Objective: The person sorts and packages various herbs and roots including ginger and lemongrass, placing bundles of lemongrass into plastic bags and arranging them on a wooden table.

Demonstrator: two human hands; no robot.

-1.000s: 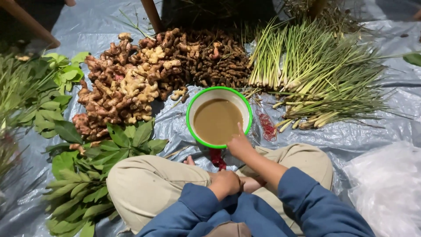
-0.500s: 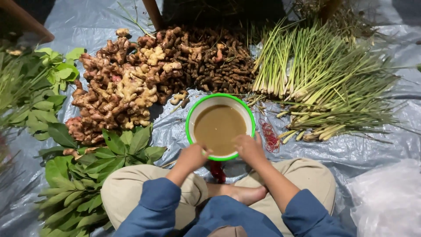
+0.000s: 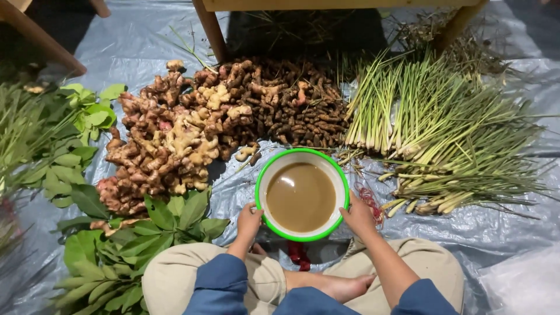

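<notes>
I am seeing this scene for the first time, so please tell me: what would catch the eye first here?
First the white bowl with a green rim, full of brown liquid, at the centre, gripped by the left hand and the right hand on either side. Behind it lie a heap of ginger roots at left and lemongrass stalks at right, with green leaves at lower left.

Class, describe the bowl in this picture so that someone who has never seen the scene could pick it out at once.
Start at the grey plastic sheet spread on the ground, heaped with ginger roots and lemongrass stalks. In front of those heaps, by the seated person's knees, sits the bowl, with the left hand and right hand on its sides. It alone is round, with a bright green rim and cloudy brown liquid inside.
</notes>
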